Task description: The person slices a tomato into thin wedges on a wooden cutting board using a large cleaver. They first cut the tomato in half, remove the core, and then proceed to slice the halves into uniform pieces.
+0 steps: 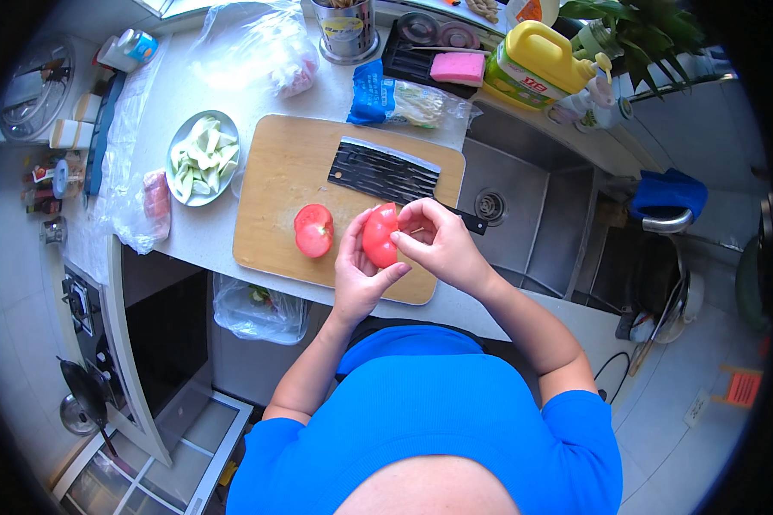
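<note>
Above the wooden cutting board (266, 197), my left hand (359, 283) holds a tomato half (379, 238) between thumb and fingers. My right hand (447, 245) is closed in a pinch at the right edge of that half. Whatever lies between its fingertips is too small to make out. To the left, another tomato half (313, 230) rests on the board, its cut face partly showing. A black cleaver (385, 170) with a wavy-patterned blade lies behind my hands. Its black handle (473, 221) points right, partly hidden by my right hand.
A plate of pale green slices (203, 159) stands left of the board. Behind the board lies a blue-and-clear food packet (404, 99). The steel sink (524, 197) is at the right, with a yellow jug (537, 64) behind it. A plastic bag (262, 313) hangs below the counter edge.
</note>
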Demonstrator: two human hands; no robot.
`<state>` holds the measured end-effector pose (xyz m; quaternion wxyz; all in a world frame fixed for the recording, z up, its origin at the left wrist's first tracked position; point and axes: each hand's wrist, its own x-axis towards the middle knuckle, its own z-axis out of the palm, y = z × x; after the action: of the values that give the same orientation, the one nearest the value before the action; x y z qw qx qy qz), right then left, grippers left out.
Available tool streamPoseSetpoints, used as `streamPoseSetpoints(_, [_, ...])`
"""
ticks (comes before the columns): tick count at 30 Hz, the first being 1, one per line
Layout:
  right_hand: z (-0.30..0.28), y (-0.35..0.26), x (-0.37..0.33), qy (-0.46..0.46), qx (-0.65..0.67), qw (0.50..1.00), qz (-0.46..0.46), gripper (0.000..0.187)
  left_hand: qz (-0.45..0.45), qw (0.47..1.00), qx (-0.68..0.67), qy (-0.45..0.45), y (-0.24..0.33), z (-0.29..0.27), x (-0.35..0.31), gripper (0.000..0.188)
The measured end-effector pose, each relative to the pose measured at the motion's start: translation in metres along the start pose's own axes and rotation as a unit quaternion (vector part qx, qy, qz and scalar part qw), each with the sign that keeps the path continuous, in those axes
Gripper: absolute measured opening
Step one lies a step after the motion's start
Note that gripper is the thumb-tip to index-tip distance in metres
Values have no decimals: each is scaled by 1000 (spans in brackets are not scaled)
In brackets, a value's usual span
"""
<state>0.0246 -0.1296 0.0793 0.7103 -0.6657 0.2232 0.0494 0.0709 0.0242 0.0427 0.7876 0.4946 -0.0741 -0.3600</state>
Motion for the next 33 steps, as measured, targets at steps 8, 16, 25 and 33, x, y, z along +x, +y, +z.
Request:
streamPoseSetpoints(8, [-3,5,4,-24,72,997,15,26,28,998,64,0,2,2,3,90])
streamPoseSetpoints(16, [-8,3,7,-21,33,998,54,25,91,982,164,-10,-5,-3,3,91])
streamPoseSetpoints(25, [-5,3,11,13,-65,997,49,24,144,957,251,-15,-7,-4,5,88])
streamPoseSetpoints(33, [-10,3,6,-4,88,994,57,14,-39,995,-84,-35,5,-6,10,81])
